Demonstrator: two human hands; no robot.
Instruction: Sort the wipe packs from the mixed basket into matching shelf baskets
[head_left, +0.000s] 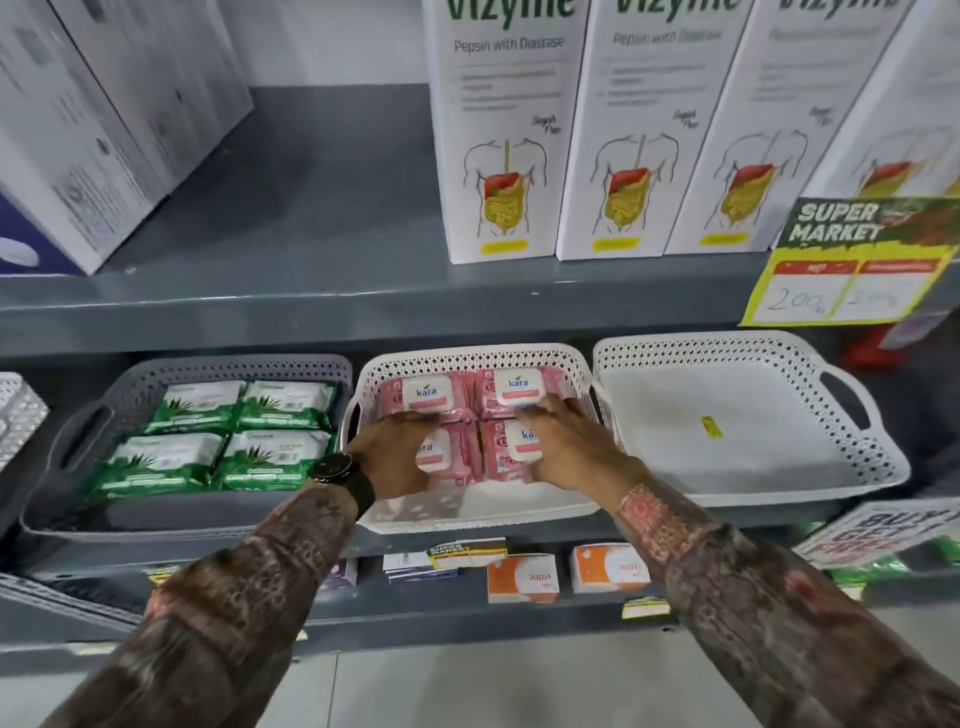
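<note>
Several pink wipe packs (470, 400) with white lids lie in the middle white basket (472, 512) on the shelf. My left hand (395, 454) rests on the front left pink pack, fingers curled around it. My right hand (566, 447) lies on the front right pink pack, fingers spread across its lid. Several green wipe packs (223, 434) fill the grey basket (171, 371) to the left. The white basket (779, 353) on the right holds no packs, only a small yellow sticker on its floor.
Tall white medicine boxes (501, 130) stand on the shelf above. A yellow price sign (847, 265) hangs at the upper right. Small orange and white boxes (522, 577) sit on the lower shelf. Another white basket edge (18, 410) shows at far left.
</note>
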